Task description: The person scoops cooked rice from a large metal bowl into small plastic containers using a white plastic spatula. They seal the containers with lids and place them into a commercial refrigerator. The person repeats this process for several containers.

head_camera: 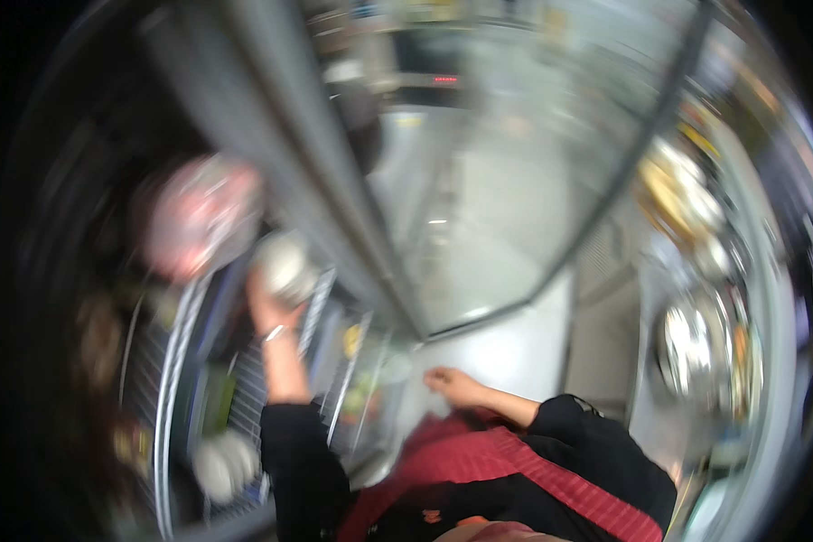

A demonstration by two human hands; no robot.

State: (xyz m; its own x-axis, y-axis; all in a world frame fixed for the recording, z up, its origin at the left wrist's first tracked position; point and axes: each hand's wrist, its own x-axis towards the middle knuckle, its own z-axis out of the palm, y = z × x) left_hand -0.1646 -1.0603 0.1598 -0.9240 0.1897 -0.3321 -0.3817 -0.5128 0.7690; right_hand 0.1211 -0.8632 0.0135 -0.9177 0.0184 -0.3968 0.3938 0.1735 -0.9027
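Note:
My left hand [269, 301] reaches among the wire shelves on the left and holds a whitish rounded container [288, 267], too blurred to name more closely. Just beyond it, a clear plastic bag with pink contents [203, 217] lies on the upper wire shelf [179, 345]. In front of my body, my right hand [450, 385] hangs with its fingers curled; nothing shows in it. Low on the left, several white round things [227, 466] stand together on a rack.
A glass door with a dark frame [549, 291] stands ajar ahead, beside a grey upright post [311, 169]. To the right runs a steel counter [657, 406] bearing shiny metal bowls [691, 349] and yellowish items [677, 196]. Pale floor [494, 352] shows below the door.

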